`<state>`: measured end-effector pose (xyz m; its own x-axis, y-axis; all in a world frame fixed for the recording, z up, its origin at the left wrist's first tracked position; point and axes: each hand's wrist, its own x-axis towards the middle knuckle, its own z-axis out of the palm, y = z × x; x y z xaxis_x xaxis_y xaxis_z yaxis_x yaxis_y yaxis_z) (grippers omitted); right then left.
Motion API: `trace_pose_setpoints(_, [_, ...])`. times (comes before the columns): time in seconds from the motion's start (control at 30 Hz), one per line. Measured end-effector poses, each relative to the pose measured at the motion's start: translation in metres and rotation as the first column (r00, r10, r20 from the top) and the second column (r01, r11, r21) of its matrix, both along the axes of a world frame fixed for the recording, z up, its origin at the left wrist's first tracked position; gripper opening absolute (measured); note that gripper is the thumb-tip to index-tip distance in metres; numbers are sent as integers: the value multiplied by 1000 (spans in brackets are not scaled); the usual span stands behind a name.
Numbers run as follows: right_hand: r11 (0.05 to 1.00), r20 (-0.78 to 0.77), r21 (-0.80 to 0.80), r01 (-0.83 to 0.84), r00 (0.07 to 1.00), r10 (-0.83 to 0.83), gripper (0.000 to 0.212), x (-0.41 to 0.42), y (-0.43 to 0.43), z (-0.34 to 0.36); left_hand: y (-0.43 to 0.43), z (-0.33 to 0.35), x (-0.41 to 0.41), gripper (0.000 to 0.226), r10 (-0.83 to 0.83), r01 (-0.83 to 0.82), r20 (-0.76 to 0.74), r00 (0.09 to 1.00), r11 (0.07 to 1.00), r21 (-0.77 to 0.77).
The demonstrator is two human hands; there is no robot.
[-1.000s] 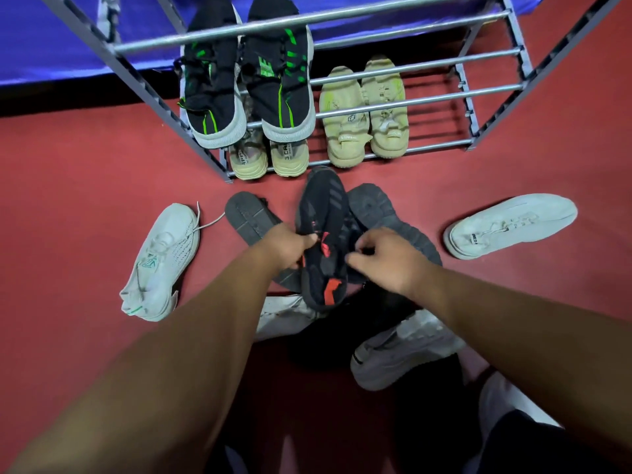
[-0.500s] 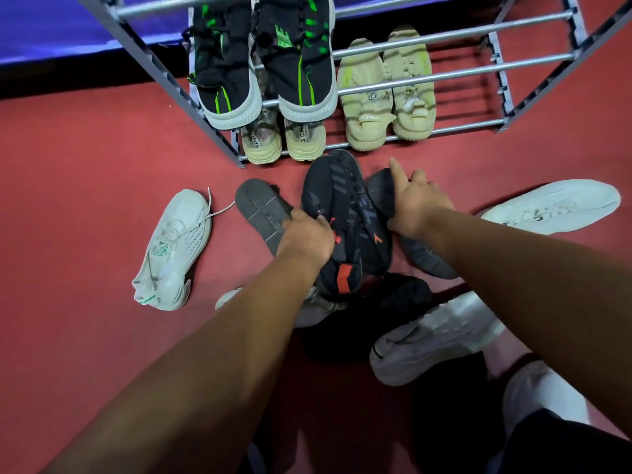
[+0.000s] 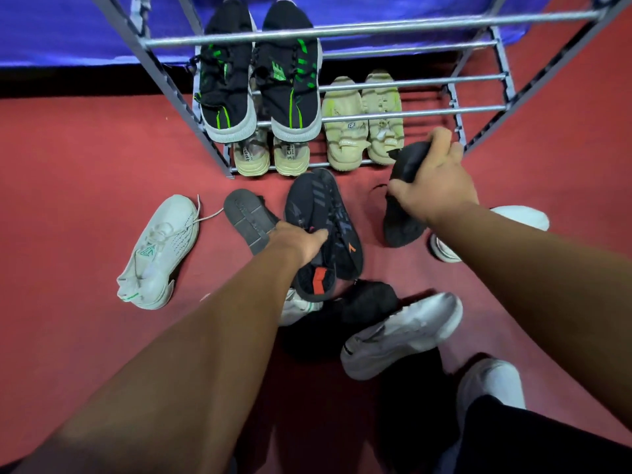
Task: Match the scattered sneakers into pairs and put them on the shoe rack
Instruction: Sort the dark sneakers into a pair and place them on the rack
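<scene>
Black sneaker [image 3: 403, 230]: right hand [image 3: 436, 191] grips | orange-tabbed sneaker [image 3: 316, 285]: left hand [image 3: 297, 241] grips

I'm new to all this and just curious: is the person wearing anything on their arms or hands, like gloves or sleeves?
Nothing shows. The left hand and right hand are bare: no gloves, rings or tape. The left forearm and right forearm are bare too, with no sleeve, watch or band as far up as the view reaches.
</scene>
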<state>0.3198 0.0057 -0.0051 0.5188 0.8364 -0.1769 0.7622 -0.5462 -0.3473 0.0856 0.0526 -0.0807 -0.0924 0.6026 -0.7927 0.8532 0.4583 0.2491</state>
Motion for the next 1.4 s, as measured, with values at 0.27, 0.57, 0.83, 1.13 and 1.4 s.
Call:
trace_pose_setpoints(0.27, [952,-232,127,277,942,-243,68,-27,-79,-22,-36,-4,4,150,-250,247,-139,958,968,-42])
trace_pose_setpoints(0.57, [984,-263,-173,48,960,-93,60,-40,-113,-76,-42,1,15,149,-307,315,-169,937,949,20])
trace_pose_setpoints(0.83, [967,-162,-256,-3,986,-40,50,-24,-72,-87,-35,-11,5,114,-268,252,100,958,957,143])
trace_pose_setpoints(1.13, [971,-163,-111,-211,968,191,44,-86,-45,-79,30,-14,-58,75,-701,770,-326,635,611,186])
trace_pose_setpoints(1.4, [910,-132,-319,-266,963,235,119,-138,-45,-101,59,-13,-77,83,-799,970,-583,146,230,-73])
